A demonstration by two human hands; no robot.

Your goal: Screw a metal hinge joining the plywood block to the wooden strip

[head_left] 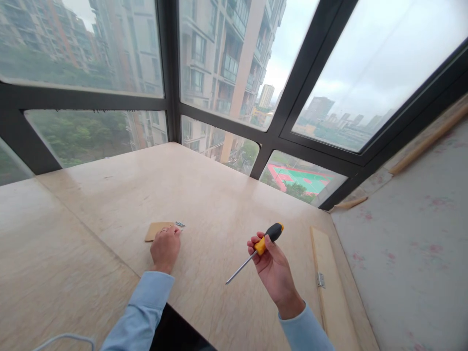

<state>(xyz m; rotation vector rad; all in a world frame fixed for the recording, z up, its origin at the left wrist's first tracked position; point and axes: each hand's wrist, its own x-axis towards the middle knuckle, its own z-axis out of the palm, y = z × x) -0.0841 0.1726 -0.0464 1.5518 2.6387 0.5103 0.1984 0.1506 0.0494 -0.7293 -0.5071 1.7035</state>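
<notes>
In my right hand point(272, 265) is a screwdriver point(261, 245) with a yellow and black handle. The fingers and thumb close round the handle, and its metal shaft slants down to the left, above the sill. My left hand point(165, 247) rests at the right edge of a small tan wooden piece point(155, 229), back of the hand up and fingers drawn together. Several small screws point(180, 224) lie on the sill just beyond its fingertips. Whatever those fingertips pinch is too small and hidden to name.
A long wooden board point(334, 287) with a metal hinge point(321, 280) lies on the right, beside the papered wall point(409, 253). Dark window frames point(219, 122) border the wide stone-patterned sill point(204, 195). At the lower left runs a white cable point(69, 336).
</notes>
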